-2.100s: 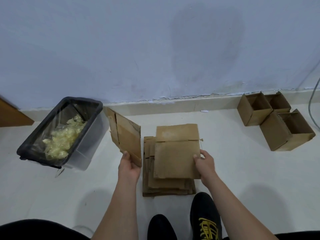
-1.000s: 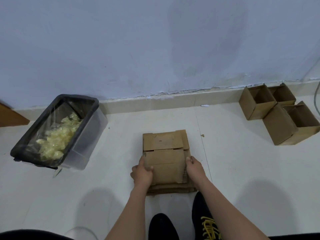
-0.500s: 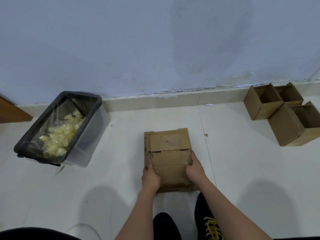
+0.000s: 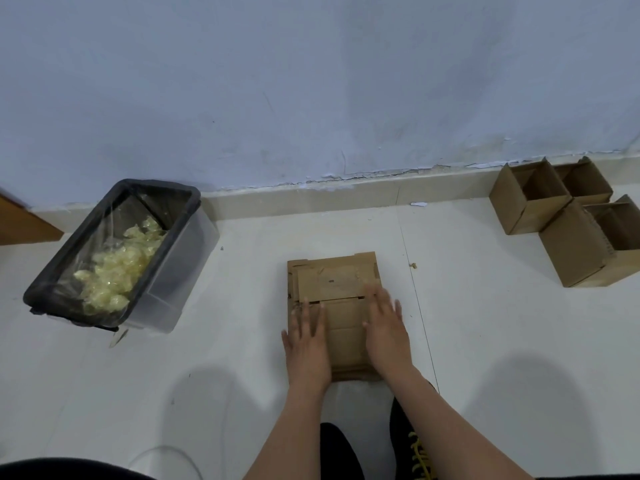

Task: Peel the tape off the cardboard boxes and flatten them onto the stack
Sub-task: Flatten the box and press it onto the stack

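Observation:
A stack of flattened brown cardboard [image 4: 334,278] lies on the white floor in front of me. My left hand [image 4: 306,336] lies flat on its left side with straight fingers. My right hand [image 4: 386,323] presses flat on the right side, fingers spread, slightly blurred. Neither hand holds anything. Three open-topped cardboard boxes [image 4: 531,197] stand together at the right by the wall.
A clear plastic bin with a black rim [image 4: 188,244] stands at the left, holding crumpled yellowish tape [image 4: 119,268]. A wooden edge [image 4: 24,221] shows at the far left. My black shoes [image 4: 417,452] are just below the stack. The blue wall runs behind.
A folded-open box held in both hands was laid onto the stack and squared up. My hands then let go of its edges and now lie flat on top.

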Demonstrator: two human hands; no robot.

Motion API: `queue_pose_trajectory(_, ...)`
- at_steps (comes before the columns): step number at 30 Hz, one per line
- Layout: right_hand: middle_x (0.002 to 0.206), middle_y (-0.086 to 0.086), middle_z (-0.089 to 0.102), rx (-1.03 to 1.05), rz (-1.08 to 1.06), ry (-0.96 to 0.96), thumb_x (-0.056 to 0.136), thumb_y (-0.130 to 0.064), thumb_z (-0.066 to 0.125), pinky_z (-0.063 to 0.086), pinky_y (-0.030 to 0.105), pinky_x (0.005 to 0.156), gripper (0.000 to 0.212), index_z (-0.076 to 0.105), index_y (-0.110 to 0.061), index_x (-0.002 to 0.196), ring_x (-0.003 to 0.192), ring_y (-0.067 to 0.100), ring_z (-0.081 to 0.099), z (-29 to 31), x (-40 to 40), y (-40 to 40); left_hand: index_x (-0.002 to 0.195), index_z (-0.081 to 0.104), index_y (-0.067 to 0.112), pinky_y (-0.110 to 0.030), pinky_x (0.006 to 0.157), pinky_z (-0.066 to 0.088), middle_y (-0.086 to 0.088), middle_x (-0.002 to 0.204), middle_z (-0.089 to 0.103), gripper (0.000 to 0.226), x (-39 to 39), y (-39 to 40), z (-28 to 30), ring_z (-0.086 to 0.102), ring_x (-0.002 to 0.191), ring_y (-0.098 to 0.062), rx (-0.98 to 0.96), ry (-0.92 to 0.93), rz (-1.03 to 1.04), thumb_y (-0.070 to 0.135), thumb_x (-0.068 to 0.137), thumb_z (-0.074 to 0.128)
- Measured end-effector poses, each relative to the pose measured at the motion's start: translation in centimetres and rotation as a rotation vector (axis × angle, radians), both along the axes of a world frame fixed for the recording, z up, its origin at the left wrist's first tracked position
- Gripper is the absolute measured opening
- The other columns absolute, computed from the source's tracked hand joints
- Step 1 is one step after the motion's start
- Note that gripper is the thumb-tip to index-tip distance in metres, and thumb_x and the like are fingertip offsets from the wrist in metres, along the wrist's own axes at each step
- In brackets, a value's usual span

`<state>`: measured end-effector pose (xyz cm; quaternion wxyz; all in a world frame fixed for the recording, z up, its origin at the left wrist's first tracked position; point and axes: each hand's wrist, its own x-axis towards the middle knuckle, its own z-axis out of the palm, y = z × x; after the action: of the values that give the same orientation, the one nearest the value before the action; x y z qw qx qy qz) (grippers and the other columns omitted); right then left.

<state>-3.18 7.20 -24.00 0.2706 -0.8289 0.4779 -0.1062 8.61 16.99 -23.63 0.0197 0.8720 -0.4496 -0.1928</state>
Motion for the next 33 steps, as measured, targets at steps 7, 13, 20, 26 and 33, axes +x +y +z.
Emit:
queue_pose_trajectory(7,0.156,0.001,-0.028,0.079,0.27,0.298,0.097,-0.044,-0.004,-0.003,0.037,0.126,0.067,-0.017,-0.011,0.154,0.151,0.02,-0.018,-3.3,0.5,1.4,0.159,-0.021,0.015,-0.042,0.128,-0.002,-0.004,0.166,-0.028,0.082,-0.2,-0.2,-1.1,-0.02,0.155,-0.025,0.208,0.021,-0.072,0.004,0.1,0.035)
queue_pose_trajectory(13,0.156,0.006,-0.034,0.118,0.295,0.408,0.091,-0.057,-0.006,-0.014,0.036,0.121,0.079,-0.028,-0.006,0.148,0.148,0.022,-0.026,-3.3,0.7,1.4,0.158,-0.022,0.013,-0.042,0.128,-0.004,-0.007,0.165,-0.03,0.077,0.2,-1.3,-0.6,-0.02,0.155,-0.026,0.323,0.079,-0.08,0.013,0.105,0.033)
queue_pose_trajectory(20,0.168,0.0,0.001,0.325,0.224,0.385,0.105,-0.022,0.04,0.026,0.045,0.12,0.063,0.009,-0.014,0.16,0.153,0.028,0.01,3.0,1.7,-1.7,0.162,0.004,0.007,-0.05,0.127,0.0,-0.015,0.17,-0.003,0.071,0.5,-3.5,3.9,0.001,0.157,-0.033,0.356,-0.005,-0.137,0.012,0.101,0.04)
queue_pose_trajectory(26,0.163,0.012,0.019,0.266,0.116,0.361,0.099,-0.013,0.042,0.034,0.044,0.115,0.065,0.015,-0.015,0.158,0.143,0.031,0.035,8.7,-2.1,-5.5,0.163,0.011,0.013,-0.058,0.125,0.001,-0.011,0.171,-0.003,0.062,-1.7,-7.0,9.7,0.0,0.157,-0.032,0.243,-0.044,-0.207,0.019,0.106,0.035)
queue_pose_trajectory(33,0.156,0.014,0.029,0.123,-0.082,0.357,0.101,-0.016,0.043,0.035,0.04,0.112,0.059,0.019,-0.012,0.155,0.139,0.032,0.038,16.2,-9.5,-13.0,0.163,0.008,0.015,-0.058,0.124,0.001,-0.008,0.171,-0.005,0.062,-8.4,-14.7,15.3,-0.004,0.157,-0.03,0.122,0.015,-0.282,0.028,0.108,0.034)
